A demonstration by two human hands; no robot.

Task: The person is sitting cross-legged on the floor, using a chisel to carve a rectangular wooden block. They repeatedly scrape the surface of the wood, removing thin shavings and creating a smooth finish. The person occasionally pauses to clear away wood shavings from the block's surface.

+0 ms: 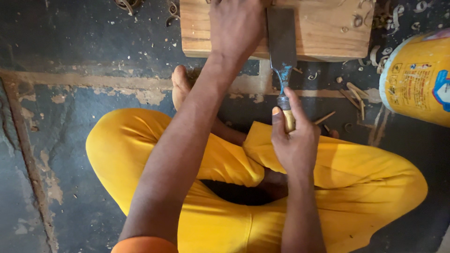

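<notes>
- You're in a rough woodworking spot, sitting cross-legged on the floor point(70, 154).
- Its dark paint is worn and chipped.
- Shavings point(356, 93) lie scattered around the plank point(323, 28).
- A chisel point(282, 51) rests on that plank.

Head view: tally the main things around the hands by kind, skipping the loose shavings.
Wooden block: 1
Chisel: 1
Yellow bucket: 1
Hands: 2, left hand pressed on the block, right hand gripping the chisel handle
Total: 5
</notes>
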